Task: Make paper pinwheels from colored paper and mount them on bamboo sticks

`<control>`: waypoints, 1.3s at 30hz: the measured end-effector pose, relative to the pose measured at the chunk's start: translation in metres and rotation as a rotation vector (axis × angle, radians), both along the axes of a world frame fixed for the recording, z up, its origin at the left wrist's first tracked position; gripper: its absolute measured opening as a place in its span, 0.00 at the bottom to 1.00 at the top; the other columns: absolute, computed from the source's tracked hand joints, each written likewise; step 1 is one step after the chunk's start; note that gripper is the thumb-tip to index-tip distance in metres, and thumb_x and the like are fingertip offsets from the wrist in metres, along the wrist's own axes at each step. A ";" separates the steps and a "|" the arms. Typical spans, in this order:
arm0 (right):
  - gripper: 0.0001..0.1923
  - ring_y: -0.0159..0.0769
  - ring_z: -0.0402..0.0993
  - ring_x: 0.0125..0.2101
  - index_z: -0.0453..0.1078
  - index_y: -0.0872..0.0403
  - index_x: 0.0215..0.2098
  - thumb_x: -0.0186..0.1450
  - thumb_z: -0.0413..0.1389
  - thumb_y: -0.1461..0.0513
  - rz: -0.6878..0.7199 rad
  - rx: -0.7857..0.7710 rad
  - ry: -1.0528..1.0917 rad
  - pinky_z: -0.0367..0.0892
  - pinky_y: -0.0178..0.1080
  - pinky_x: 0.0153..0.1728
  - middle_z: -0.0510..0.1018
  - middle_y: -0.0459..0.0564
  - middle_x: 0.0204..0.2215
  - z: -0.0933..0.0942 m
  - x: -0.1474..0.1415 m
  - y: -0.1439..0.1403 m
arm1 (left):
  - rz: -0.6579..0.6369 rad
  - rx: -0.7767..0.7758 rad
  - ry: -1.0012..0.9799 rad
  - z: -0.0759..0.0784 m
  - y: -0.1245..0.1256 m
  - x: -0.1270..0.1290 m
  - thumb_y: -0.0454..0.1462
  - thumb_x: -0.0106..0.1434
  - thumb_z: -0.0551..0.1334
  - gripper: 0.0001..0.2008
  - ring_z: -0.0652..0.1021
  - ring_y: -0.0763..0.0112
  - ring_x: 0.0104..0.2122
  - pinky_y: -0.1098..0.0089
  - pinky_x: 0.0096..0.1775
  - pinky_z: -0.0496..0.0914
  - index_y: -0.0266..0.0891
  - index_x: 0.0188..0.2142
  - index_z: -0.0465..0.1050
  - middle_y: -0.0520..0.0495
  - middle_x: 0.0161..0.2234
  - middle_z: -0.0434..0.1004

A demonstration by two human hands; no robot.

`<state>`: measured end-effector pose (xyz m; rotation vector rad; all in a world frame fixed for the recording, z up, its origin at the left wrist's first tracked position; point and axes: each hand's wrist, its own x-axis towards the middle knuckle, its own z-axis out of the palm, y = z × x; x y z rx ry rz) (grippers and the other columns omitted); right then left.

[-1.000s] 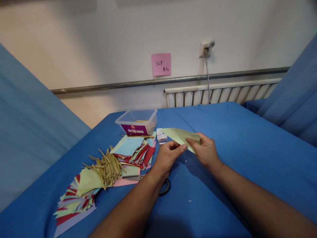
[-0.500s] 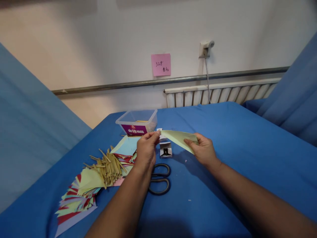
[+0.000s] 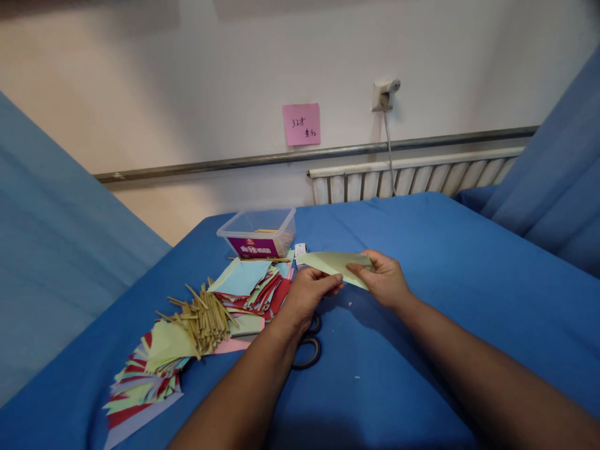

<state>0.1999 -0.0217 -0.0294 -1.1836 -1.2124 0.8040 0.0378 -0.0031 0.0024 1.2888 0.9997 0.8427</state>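
Observation:
A pale yellow-green sheet of paper is held above the table between my two hands, curled lengthwise. My right hand pinches its right end, thumb on the near face. My left hand grips the sheet's lower edge near the middle, thumb and fingers pressed together. Beneath my left wrist lies a pair of black-handled scissors, its blades hidden by my arm. Behind the paper's left tip stands a small white box, partly covered.
Left of my hands are a pile of coloured paper sheets, a heap of thin tan sticks and a fan of paper pieces. A clear plastic tub stands behind them. Blue cloth covers the table; tiny scraps lie on it.
My left hand has moved from the paper's left tip rightward and nearer, to its lower edge. The small open box is now hidden behind it. My right hand keeps its grip.

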 end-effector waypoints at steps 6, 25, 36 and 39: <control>0.14 0.31 0.67 0.22 0.72 0.53 0.29 0.54 0.65 0.52 0.067 0.012 0.121 0.61 0.34 0.23 0.74 0.43 0.22 0.003 0.008 0.004 | 0.108 0.042 -0.001 -0.001 0.001 0.000 0.41 0.46 0.71 0.12 0.69 0.75 0.19 0.73 0.25 0.61 0.33 0.24 0.76 0.48 0.20 0.74; 0.14 0.27 0.67 0.20 0.71 0.55 0.27 0.52 0.67 0.55 0.123 -0.080 0.652 0.60 0.33 0.22 0.77 0.46 0.23 -0.012 -0.036 -0.001 | 0.389 0.108 -0.213 -0.015 -0.007 0.019 0.43 0.44 0.72 0.15 0.73 0.73 0.22 0.72 0.27 0.66 0.36 0.29 0.76 0.50 0.24 0.77; 0.12 0.26 0.64 0.20 0.68 0.54 0.24 0.53 0.66 0.58 -0.081 0.011 0.722 0.58 0.32 0.22 0.72 0.42 0.20 -0.004 -0.011 0.006 | 0.460 0.102 -0.207 -0.013 -0.005 0.013 0.45 0.46 0.71 0.17 0.71 0.74 0.20 0.73 0.24 0.63 0.34 0.30 0.77 0.48 0.23 0.76; 0.12 0.25 0.63 0.20 0.68 0.54 0.24 0.52 0.66 0.59 -0.126 0.000 0.773 0.58 0.31 0.21 0.72 0.42 0.20 -0.005 -0.001 0.009 | 0.460 0.088 -0.200 -0.015 -0.003 0.011 0.46 0.46 0.71 0.17 0.71 0.74 0.20 0.73 0.24 0.62 0.34 0.29 0.77 0.48 0.23 0.76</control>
